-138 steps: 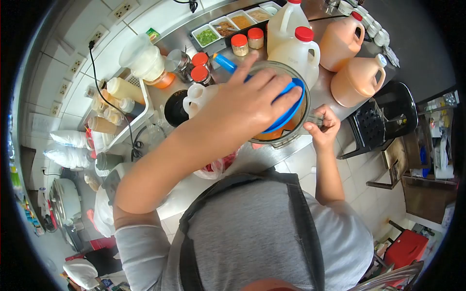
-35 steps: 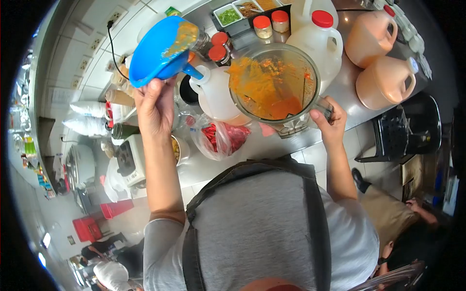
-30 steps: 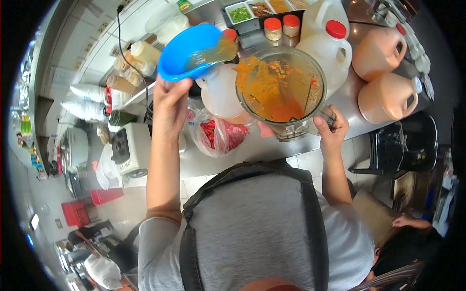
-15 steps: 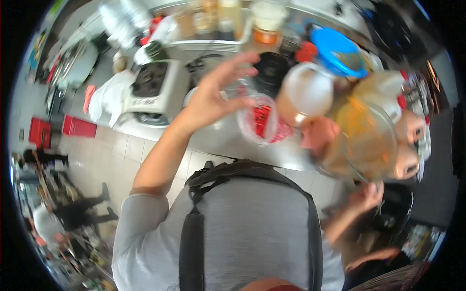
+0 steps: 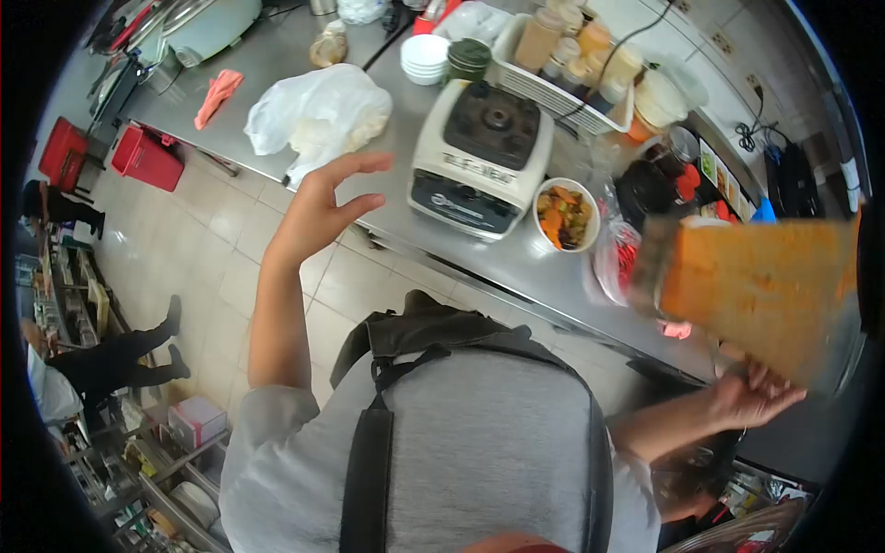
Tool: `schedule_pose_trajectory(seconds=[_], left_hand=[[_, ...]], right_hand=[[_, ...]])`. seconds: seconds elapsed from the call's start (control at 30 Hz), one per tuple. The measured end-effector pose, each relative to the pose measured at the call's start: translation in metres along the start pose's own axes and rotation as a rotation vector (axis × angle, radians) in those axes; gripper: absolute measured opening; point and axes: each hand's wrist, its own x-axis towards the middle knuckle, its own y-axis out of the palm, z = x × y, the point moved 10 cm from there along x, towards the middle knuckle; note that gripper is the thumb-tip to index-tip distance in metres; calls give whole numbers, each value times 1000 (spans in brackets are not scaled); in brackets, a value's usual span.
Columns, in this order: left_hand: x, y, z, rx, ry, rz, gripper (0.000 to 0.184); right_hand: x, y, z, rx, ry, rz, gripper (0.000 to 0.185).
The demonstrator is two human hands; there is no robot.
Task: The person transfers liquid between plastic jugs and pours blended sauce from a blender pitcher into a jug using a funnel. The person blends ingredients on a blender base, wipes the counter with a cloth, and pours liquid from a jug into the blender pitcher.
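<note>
My right hand (image 5: 751,401) is closed at the side of a clear blender jar (image 5: 756,300) streaked with orange residue, apparently at its handle. The jar is tilted onto its side, slightly blurred, its dark bottom to the left. My left hand (image 5: 318,207) is raised before the counter, thumb and fingers apart, holding nothing. Nearest to it are a crumpled white plastic bag (image 5: 318,111) and a cream blender base (image 5: 484,161) with no jar on it. A white tub (image 5: 564,217) of chopped orange and green food stands beside the base.
A plastic bag with red contents (image 5: 619,263) lies near the counter's front edge. Behind stand a white basket (image 5: 562,92) of bottles, stacked white bowls (image 5: 424,60) and dark lids. A red bin (image 5: 147,157) is on the tiled floor; another person (image 5: 111,364) is at far left.
The view has swung, shifting the blender base toward the middle. The blender jar has tipped onto its side in my right hand. My left hand appears farther left, away from the bag with red contents.
</note>
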Motion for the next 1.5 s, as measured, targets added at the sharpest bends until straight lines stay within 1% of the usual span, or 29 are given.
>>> schedule_pose_trajectory(seconds=[0.07, 0.1, 0.13, 0.23, 0.27, 0.3, 0.37, 0.43, 0.5, 0.57, 0.67, 0.7, 0.77, 0.83, 0.87, 0.9, 0.93, 0.97, 1.03, 1.07, 1.1, 1.13, 1.2, 1.3, 1.37, 1.4, 1.43, 1.47, 1.5], left_hand=[[-14, -24, 19, 100, -64, -54, 41], [-21, -32, 24, 92, -56, -51, 41], [-28, -42, 28, 109, -47, -78, 41], [-48, -60, 50, 117, -53, -145, 40], [-55, -63, 61, 107, -102, -162, 39], [-62, -66, 69, 98, -151, -177, 39], [-67, -66, 73, 102, -175, -145, 39], [-74, -69, 83, 84, -206, -131, 40], [-74, -72, 90, 83, -204, -110, 40], [-71, -76, 95, 80, -204, -143, 39], [-56, -63, 91, 77, -211, -92, 38], [-50, -56, 88, 74, -194, -65, 38], [-36, -40, 84, 68, -164, -11, 38], [-18, -15, 63, 55, -109, 65, 37], [-10, 6, 49, -7, -49, 167, 36], [-4, 29, 33, -69, 10, 272, 36], [3, 53, 16, -134, 39, 370, 37], [10, 74, 1, -133, 61, 405, 37], [14, 127, -38, -195, 175, 628, 38], [20, 146, -50, -187, 192, 665, 38], [23, 167, -67, -103, 304, 703, 36], [25, 185, -81, -21, 415, 733, 34], [37, 213, -84, 11, 401, 759, 32], [66, 259, -91, 133, 296, 810, 29], [97, 293, -99, -494, -31, 772, 30], [115, 311, -104, -634, -77, 731, 36], [136, 331, -108, -774, -122, 688, 43], [160, 356, -97, -786, -215, 638, 51], [182, 381, -79, -794, -311, 588, 60]], right_hand=[[-6, 43, -38, 159, 48, 218, 27], [-19, 69, -50, 118, 10, 148, 27], [-31, 91, -69, 151, 66, 71, 30], [-59, 157, -114, 153, 111, 216, 37], [-70, 174, -123, 142, 72, 219, 37], [-79, 192, -137, 124, 141, 284, 40], [-92, 217, -154, 106, 60, 361, 40], [-101, 222, -181, 69, 117, 271, 39], [-103, 234, -192, 146, 106, 322, 38], [-105, 249, -193, 91, 131, 415, 29], [-122, 265, -183, 18, 64, 445, 14], [-126, 260, -187, 62, 158, 373, 16], [-123, 255, -189, 51, 182, 350, 16], [-111, 251, -204, 27, 163, 422, 17], [-109, 249, -200, -253, 120, 414, 25], [-108, 261, -183, 8, -68, 398, 29], [-108, 254, -193, -201, 89, 445, 31], [-107, 258, -194, -148, 59, 491, 30], [-114, 259, -187, 34, 133, 561, 34], [-117, 248, -186, -141, 150, 649, 41], [-119, 232, -189, -318, 176, 733, 50], [-117, 208, -185, -327, 169, 703, 50], [-119, 165, -168, -462, -56, 737, 67], [-115, 62, -166, -660, -6, 762, 57], [-109, -15, -166, -846, 15, 707, 43], [-101, -54, -168, -949, 18, 660, 37], [-87, -98, -174, -979, 109, 571, 34], [-69, -138, -179, -1006, 200, 481, 31], [-45, -167, -179, -1083, 209, 404, 31]])
